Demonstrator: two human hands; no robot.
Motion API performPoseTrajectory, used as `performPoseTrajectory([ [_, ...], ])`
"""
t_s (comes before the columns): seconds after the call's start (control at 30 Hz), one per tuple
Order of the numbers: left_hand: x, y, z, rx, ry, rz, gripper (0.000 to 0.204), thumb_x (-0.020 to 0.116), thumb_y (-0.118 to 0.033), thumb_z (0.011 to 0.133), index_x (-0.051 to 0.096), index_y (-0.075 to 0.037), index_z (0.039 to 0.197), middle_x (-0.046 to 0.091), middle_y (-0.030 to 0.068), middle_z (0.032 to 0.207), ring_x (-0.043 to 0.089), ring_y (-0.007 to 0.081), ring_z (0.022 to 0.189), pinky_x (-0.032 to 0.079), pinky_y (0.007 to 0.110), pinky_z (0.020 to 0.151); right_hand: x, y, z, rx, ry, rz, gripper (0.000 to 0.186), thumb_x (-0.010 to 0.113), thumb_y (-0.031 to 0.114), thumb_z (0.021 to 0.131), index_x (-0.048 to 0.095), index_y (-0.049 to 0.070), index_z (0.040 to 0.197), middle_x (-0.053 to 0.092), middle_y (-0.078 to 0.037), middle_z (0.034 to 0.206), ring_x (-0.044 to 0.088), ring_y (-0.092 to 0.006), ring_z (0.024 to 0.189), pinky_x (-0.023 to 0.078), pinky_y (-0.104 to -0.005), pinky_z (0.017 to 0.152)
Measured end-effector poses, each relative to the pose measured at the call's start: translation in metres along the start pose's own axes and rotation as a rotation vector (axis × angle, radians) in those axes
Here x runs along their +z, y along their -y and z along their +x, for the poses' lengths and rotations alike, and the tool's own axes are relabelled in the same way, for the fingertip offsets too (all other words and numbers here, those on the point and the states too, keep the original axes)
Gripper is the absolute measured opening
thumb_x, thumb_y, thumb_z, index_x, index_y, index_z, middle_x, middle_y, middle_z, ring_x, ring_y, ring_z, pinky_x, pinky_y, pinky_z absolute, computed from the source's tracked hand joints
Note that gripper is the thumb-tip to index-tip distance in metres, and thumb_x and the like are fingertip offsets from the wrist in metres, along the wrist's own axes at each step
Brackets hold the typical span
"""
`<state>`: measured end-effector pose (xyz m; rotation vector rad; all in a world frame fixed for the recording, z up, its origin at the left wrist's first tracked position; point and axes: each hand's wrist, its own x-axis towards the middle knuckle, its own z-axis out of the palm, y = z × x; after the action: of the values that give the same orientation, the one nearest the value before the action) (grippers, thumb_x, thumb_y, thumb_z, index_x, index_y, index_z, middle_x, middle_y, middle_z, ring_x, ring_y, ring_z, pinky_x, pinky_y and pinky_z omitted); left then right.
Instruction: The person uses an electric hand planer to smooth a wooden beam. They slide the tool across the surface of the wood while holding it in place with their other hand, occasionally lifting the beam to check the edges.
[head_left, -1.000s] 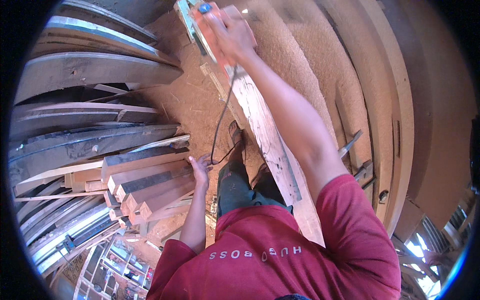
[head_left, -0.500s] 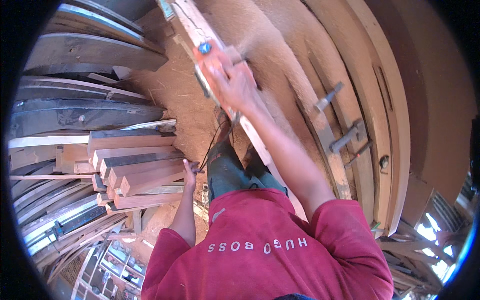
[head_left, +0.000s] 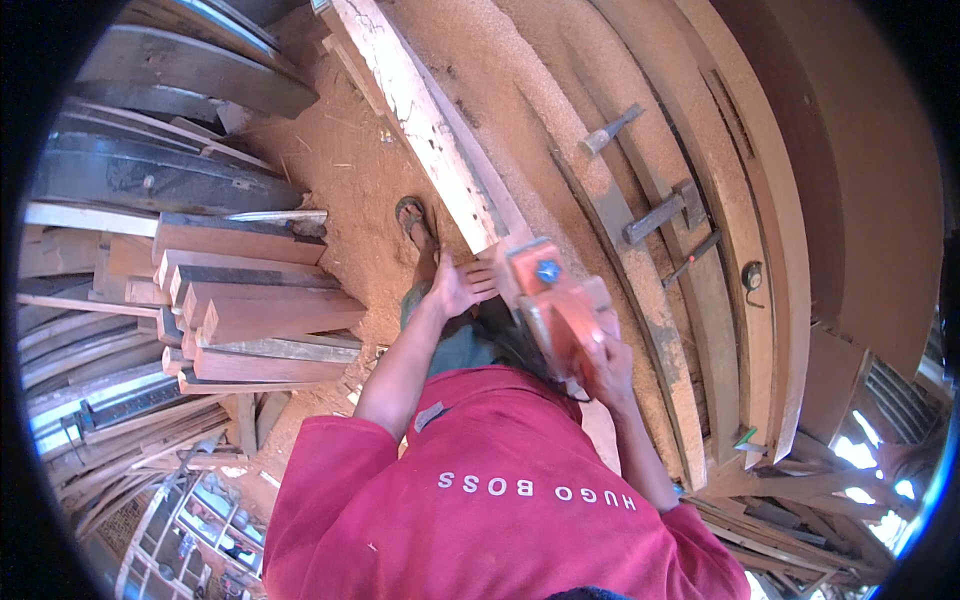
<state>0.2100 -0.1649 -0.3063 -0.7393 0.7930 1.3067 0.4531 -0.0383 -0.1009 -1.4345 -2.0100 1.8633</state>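
Note:
My right hand [head_left: 612, 368] grips the rear handle of an orange electric planer [head_left: 560, 300] with a blue knob on its front. The planer is close to my body, at the near end of a long, pale timber [head_left: 425, 130] that runs away up and to the left. My left hand [head_left: 462, 285] is open, its fingers stretched toward the timber's near end, left of the planer. Whether the fingertips touch the wood I cannot tell. The planer's sole is hidden.
Stacked reddish beams [head_left: 270, 325] lie to the left. On sawdust-covered boards at the right rest a chisel [head_left: 610, 130], a hammer [head_left: 662, 218], a thin red-and-black tool [head_left: 690, 260] and a small round tape measure [head_left: 752, 276]. My sandalled foot [head_left: 412, 220] stands in sawdust.
The planer and my right hand have come back along the timber toward my body. My left hand, which was by the stacked beams near a dark cord, has moved right to the timber's near end.

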Motion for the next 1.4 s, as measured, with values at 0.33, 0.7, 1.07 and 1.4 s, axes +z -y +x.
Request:
performPoseTrajectory([
  [0.33,0.064,-0.005,0.043,0.297,0.077,-0.856,0.043,0.035,-0.030,0.104,0.054,0.000,0.128,0.054,0.0218,0.129,0.053,0.0410,0.118,0.044,0.058,0.103,-0.068,-0.023,-0.046,-0.112,-0.284,0.145,0.051,0.061,0.045,0.097,0.054,0.005,0.065,0.053,0.000,0.053,0.050,-0.0082,0.045,0.036,-0.0253,0.041],
  [0.7,0.213,-0.058,-0.228,1.091,0.402,-0.235,0.057,0.046,-0.044,0.103,0.044,0.006,0.131,0.052,0.0309,0.130,0.055,0.0367,0.124,0.050,0.047,0.105,-0.077,-0.012,-0.031,-0.153,-0.171,0.233,0.047,0.060,0.040,0.098,0.054,0.006,0.067,0.052,0.000,0.054,0.050,-0.0085,0.047,0.039,-0.0265,0.042],
  [1.07,0.230,-0.082,-0.243,1.246,0.303,-0.109,0.063,0.046,-0.045,0.102,0.050,0.016,0.118,0.061,0.0316,0.117,0.065,0.0353,0.111,0.055,0.040,0.098,-0.071,0.011,-0.010,-0.212,-0.130,0.146,0.054,0.059,0.051,0.096,0.055,0.004,0.069,0.051,0.000,0.052,0.050,-0.0100,0.044,0.037,-0.0258,0.040],
  [1.4,0.230,-0.085,-0.242,1.240,0.284,-0.089,0.066,0.047,-0.049,0.101,0.053,0.015,0.115,0.063,0.0309,0.113,0.067,0.0338,0.108,0.056,0.040,0.096,-0.061,0.010,-0.001,-0.270,-0.090,0.170,0.055,0.057,0.052,0.097,0.055,0.003,0.072,0.049,-0.001,0.050,0.048,-0.0108,0.040,0.036,-0.0263,0.037],
])
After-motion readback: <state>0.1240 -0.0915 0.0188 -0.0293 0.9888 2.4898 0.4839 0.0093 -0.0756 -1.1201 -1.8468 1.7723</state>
